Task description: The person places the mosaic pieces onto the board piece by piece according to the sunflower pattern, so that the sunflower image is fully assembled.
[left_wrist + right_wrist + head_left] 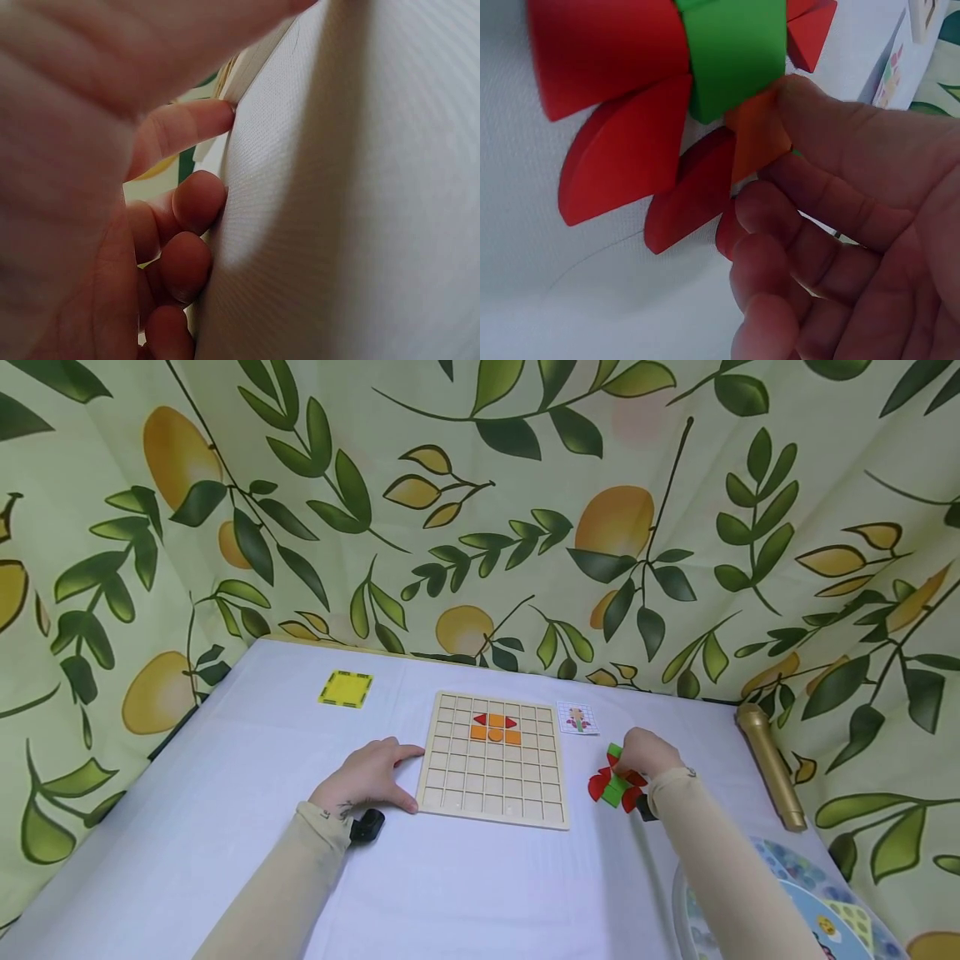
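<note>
A wooden grid board (487, 793) lies flat on the white-covered table. Near its top are several orange pieces (496, 721) with a red triangle (480, 720) on either side. Thumb and index finger of my left hand (367, 777) touch the board's left edge, the other fingers loosely bent on the cloth. To the right of the board, my right hand (651, 753) reaches into a small pile of loose pieces. There it pinches an orange block (759, 135) between thumb and fingers. Beside that block lie red quarter-circle pieces (626, 154) and a green block (739, 56).
A small card (577, 718) with a printed pattern lies by the board's upper right corner. A yellow square (346, 689) sits at the back left. On the right are a gold cylinder (771, 764) and, partly behind my forearm, a rounded container (832, 910) with a colourful picture.
</note>
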`<state>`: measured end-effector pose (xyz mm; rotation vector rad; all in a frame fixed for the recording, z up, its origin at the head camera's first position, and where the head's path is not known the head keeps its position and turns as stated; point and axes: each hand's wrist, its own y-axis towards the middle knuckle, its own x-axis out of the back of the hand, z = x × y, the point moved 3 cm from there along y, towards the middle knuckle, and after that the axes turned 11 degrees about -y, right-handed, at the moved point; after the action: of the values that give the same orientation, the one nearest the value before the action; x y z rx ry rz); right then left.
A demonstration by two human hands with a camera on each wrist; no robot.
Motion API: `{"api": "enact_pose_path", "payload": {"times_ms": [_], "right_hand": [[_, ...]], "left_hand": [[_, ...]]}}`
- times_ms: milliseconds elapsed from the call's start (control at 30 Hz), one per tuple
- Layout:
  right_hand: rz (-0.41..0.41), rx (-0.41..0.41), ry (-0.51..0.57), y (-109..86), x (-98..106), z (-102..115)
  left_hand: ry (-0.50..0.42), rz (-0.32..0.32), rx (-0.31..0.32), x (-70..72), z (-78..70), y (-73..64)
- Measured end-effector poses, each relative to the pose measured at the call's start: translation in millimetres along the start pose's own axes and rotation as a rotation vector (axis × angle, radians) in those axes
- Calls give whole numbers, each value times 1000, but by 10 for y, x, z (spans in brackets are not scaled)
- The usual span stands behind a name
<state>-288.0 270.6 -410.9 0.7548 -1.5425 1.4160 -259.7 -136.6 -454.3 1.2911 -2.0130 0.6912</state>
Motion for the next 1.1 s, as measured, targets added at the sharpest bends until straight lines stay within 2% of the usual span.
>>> {"api": "enact_pose_path", "payload": {"times_ms": [333,467,567,667,833,967,1100], "right_hand": [[44,-18,92,40,-19,-27],[28,2,136,61,77,46],[-38,54,159,64,207,239],[-126,156,168,40,291,542],[-225,347,160,-21,224,1092],[-215,430,154,-56,73,1422],[-197,468,142,-66,-73,1618]], "left_hand": [[-3,-1,4,-4,7,9],[-4,1,2,-9,6,7],[-1,2,6,-7,7,8],[2,2,9,-4,4,9],[6,-2,4,-8,6,13],[5,0,3,-13,6,14],[3,3,8,-9,6,8]]}}
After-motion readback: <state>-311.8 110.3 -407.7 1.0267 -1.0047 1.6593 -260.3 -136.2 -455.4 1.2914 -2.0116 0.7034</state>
